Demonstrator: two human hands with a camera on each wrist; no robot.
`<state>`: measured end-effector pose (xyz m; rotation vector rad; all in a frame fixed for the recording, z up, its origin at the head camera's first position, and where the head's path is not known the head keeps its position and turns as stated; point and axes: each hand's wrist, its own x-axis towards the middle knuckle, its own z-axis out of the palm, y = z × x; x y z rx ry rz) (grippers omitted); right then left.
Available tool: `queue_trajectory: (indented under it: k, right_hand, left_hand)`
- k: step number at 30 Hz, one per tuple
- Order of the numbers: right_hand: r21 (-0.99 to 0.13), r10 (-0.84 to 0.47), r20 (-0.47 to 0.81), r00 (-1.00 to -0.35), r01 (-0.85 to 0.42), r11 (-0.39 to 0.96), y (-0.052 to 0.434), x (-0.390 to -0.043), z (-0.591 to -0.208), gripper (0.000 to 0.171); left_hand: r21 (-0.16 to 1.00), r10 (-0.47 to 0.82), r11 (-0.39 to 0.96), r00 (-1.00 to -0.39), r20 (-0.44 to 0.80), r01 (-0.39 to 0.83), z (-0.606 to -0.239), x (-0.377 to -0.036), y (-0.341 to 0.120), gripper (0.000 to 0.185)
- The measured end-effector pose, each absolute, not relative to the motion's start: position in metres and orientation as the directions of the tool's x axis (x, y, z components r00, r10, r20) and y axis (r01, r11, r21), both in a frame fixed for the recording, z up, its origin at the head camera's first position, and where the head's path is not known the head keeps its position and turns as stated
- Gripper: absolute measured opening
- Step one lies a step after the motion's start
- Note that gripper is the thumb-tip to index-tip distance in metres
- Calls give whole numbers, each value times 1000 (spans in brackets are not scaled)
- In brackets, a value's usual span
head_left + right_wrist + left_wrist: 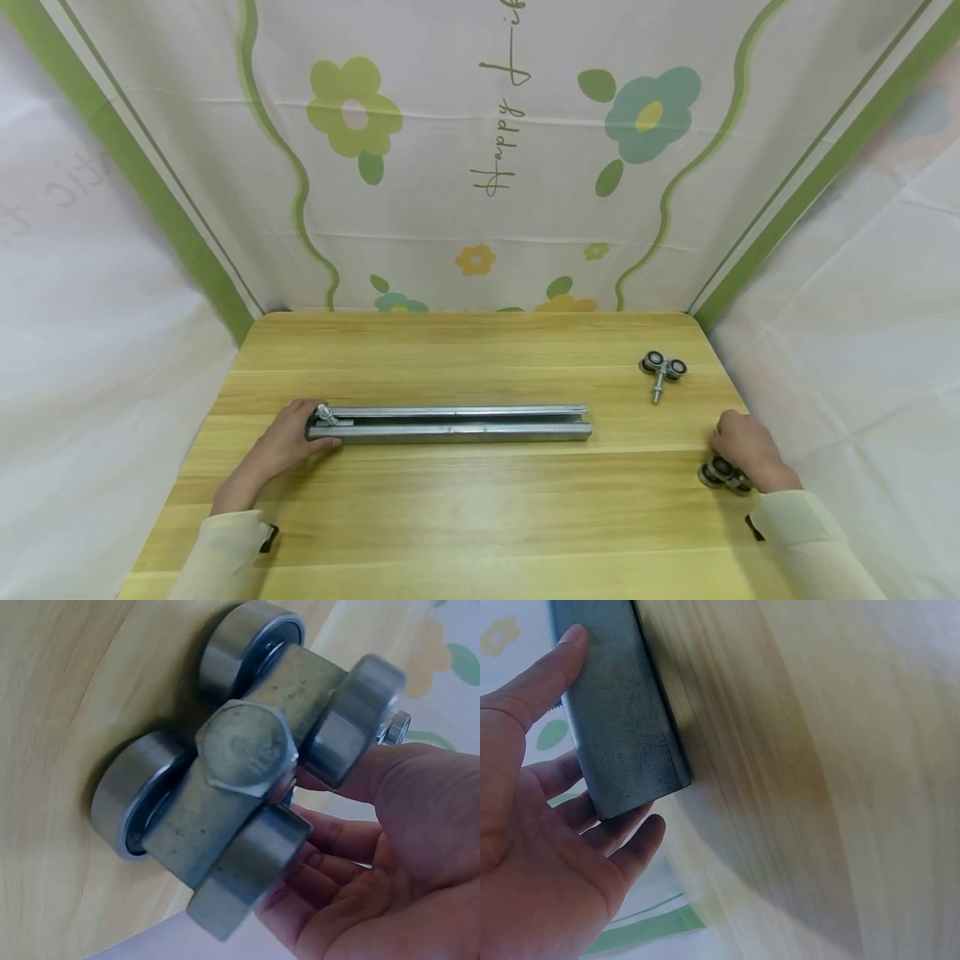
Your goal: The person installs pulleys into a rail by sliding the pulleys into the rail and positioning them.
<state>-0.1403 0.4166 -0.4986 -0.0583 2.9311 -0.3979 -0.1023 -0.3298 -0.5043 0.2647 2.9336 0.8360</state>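
Hardware on the wooden surface (465, 500) counts as follows: one steel track (457, 423), two roller carriages, one stud in the track's left end.

Left hand (288, 442) grips the left end of the steel track; in the left wrist view the thumb (544, 671) lies along one face of the channel (619, 712) and the curled fingers (626, 840) wrap under its end. The track runs from this hand toward the right, flat on the surface.

Right hand (750, 454) holds the near roller carriage (722, 473) at the right edge of the surface. The right wrist view shows its fingers (345, 847) curled against the carriage (247, 795), which carries four wheels and one hex bolt head (246, 748).

Second roller carriage (663, 368) lies untouched beyond the right hand, well apart from the fingers, bolt pointing toward the person.

Backdrop cloth (480, 150) stands behind, printed with flowers.
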Motion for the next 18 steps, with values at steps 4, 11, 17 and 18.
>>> queue_trajectory:
  k: [4,11,17,18]
  right_hand:
    - [-272,-65,-166,-984,-17,962,418,-139,-501,39]
    - [-292,-65,-139,-988,-22,956,419,-140,-498,39]
    - [-289,-49,-73,-996,-26,957,419,-143,-491,38]
    - [-287,-46,-63,-997,-26,958,419,-144,-490,38]
  left_hand:
    - [536,183,833,-982,-35,137,-504,-102,-330,74]
    - [541,182,832,-982,-51,126,-505,-101,-329,75]
    - [539,182,831,-983,-34,136,-503,-101,-329,72]
    - [541,180,830,-983,-35,133,-503,-100,-329,72]
